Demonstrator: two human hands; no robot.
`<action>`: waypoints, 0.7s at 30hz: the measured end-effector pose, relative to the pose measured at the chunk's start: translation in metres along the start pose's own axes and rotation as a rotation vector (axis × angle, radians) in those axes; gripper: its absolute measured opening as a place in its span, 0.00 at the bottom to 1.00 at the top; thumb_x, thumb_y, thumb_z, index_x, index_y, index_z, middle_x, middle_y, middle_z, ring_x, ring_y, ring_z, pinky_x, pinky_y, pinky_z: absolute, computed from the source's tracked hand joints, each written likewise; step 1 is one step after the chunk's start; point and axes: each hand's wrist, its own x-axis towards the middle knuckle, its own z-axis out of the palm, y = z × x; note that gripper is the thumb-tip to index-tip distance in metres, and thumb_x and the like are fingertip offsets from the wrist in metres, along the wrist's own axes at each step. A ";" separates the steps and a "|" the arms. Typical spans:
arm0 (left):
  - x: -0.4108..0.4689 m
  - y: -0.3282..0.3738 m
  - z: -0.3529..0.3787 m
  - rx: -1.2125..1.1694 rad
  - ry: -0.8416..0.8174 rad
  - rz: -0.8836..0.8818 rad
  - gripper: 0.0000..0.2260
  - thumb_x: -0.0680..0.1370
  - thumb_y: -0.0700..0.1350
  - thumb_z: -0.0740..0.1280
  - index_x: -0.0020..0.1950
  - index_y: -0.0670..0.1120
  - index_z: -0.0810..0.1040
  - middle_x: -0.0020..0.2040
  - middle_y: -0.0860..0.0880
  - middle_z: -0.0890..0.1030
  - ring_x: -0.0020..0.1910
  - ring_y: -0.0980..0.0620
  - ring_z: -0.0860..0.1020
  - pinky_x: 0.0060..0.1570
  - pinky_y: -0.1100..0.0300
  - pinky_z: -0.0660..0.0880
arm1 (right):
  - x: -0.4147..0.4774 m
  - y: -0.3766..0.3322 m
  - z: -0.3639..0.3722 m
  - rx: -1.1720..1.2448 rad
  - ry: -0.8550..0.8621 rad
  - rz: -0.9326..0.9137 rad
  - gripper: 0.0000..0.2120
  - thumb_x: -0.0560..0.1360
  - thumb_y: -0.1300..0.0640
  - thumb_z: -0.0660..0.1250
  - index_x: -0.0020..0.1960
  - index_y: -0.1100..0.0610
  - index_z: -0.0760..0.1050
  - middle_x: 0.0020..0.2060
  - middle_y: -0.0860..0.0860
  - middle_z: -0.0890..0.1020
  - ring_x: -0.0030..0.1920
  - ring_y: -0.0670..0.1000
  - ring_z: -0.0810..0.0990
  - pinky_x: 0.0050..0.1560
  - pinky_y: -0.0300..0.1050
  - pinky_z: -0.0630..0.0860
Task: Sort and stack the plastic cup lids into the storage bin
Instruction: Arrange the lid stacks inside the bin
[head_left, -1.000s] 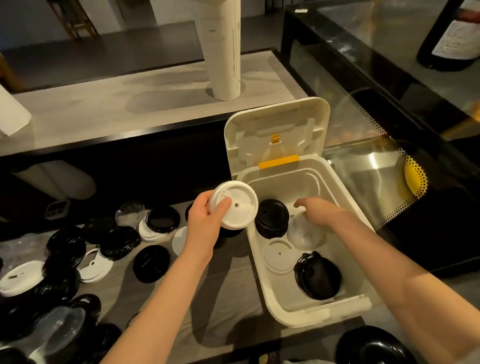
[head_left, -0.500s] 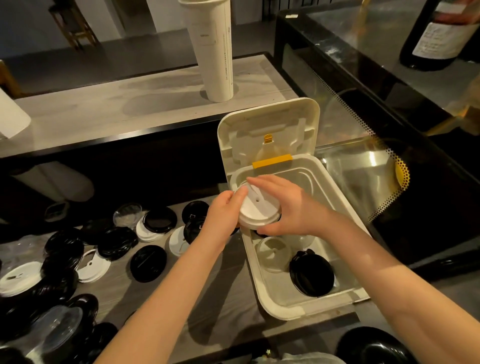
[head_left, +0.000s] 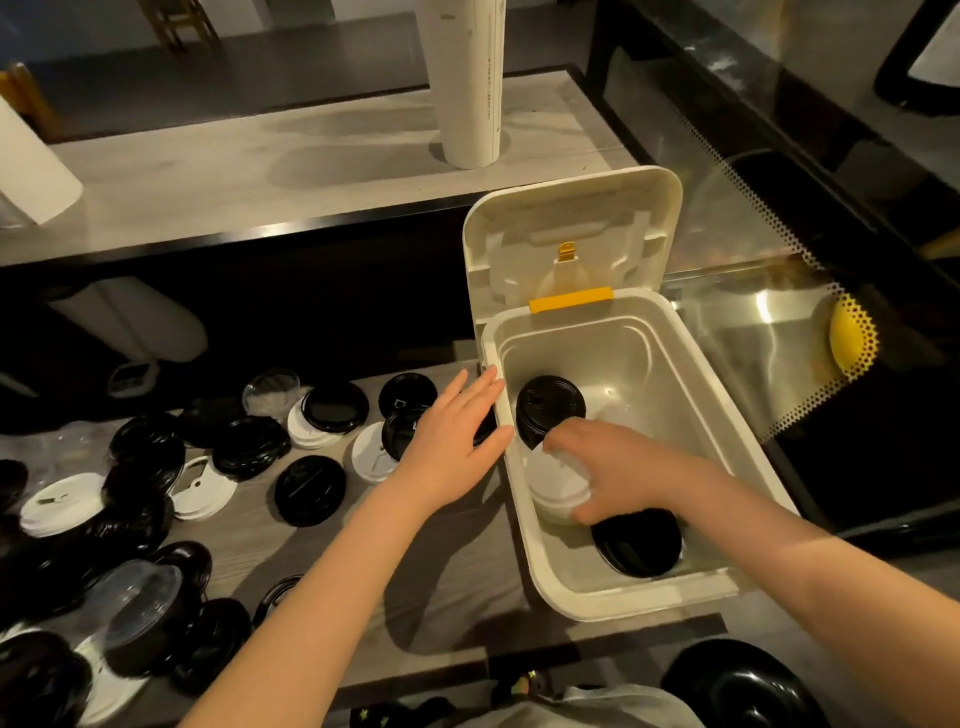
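Observation:
The cream storage bin (head_left: 691, 410) stands open at the counter's right end, its hinged cover (head_left: 571, 234) tipped up behind it. Inside are a stack of black lids (head_left: 548, 408) at the back left and a black lid (head_left: 636, 545) at the front. My right hand (head_left: 618, 467) reaches into the bin and grips a white lid (head_left: 556, 486) low against the left wall. My left hand (head_left: 457, 441) hovers just outside the bin's left rim, fingers straight, holding nothing. Several black, white and clear lids (head_left: 309, 491) lie scattered on the counter to the left.
A tall stack of white paper cups (head_left: 470, 78) stands on the raised ledge behind. A glass display case (head_left: 779, 338) borders the bin on the right. A black round object (head_left: 740, 686) sits at the bottom right. Bare counter (head_left: 457, 597) lies in front of the bin.
The white lid passed from my left hand to my right, which has carried it down into the bin. My left hand has let go and drawn back to the bin's left rim.

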 end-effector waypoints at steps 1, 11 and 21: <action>0.001 -0.001 0.000 0.011 0.006 0.001 0.26 0.80 0.54 0.57 0.76 0.51 0.54 0.77 0.56 0.51 0.76 0.55 0.46 0.74 0.55 0.48 | 0.004 0.001 0.003 -0.045 -0.016 -0.008 0.35 0.64 0.44 0.72 0.66 0.50 0.64 0.60 0.47 0.69 0.55 0.50 0.73 0.56 0.47 0.74; -0.002 0.000 0.004 -0.044 0.031 0.005 0.26 0.80 0.53 0.58 0.76 0.51 0.54 0.77 0.55 0.52 0.76 0.55 0.51 0.73 0.59 0.50 | 0.023 0.007 0.034 -0.444 -0.026 0.020 0.32 0.64 0.43 0.74 0.60 0.55 0.65 0.55 0.51 0.68 0.53 0.53 0.72 0.53 0.46 0.68; -0.001 0.001 0.002 -0.006 0.032 0.005 0.26 0.80 0.53 0.58 0.76 0.51 0.55 0.77 0.55 0.53 0.75 0.55 0.53 0.71 0.62 0.50 | 0.038 0.002 0.039 -0.629 -0.102 0.064 0.37 0.66 0.40 0.73 0.68 0.54 0.61 0.59 0.55 0.71 0.59 0.56 0.73 0.62 0.50 0.67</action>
